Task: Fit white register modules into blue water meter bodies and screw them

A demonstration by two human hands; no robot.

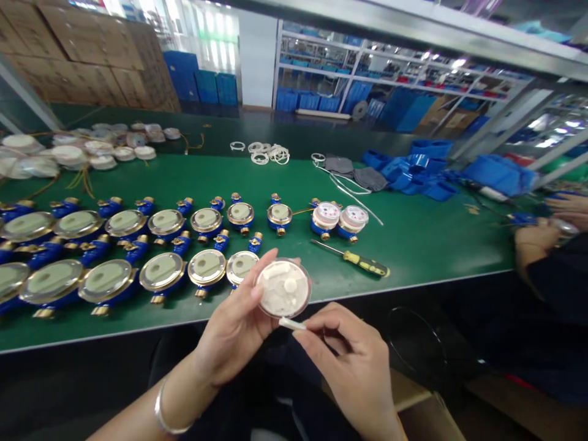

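— White round part (pixel 283 288): where held?
— Rim gripped between left hand's (pixel 243 312) thumb and fingers, over the bench's near edge.
— Right hand (pixel 346 352)?
— Pinching small white strip (pixel 292 324) at the part's lower rim.

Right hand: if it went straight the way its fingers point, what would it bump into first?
The right hand, pinching a white strip, would probably meet the left hand or its round disc first; depth is unclear.
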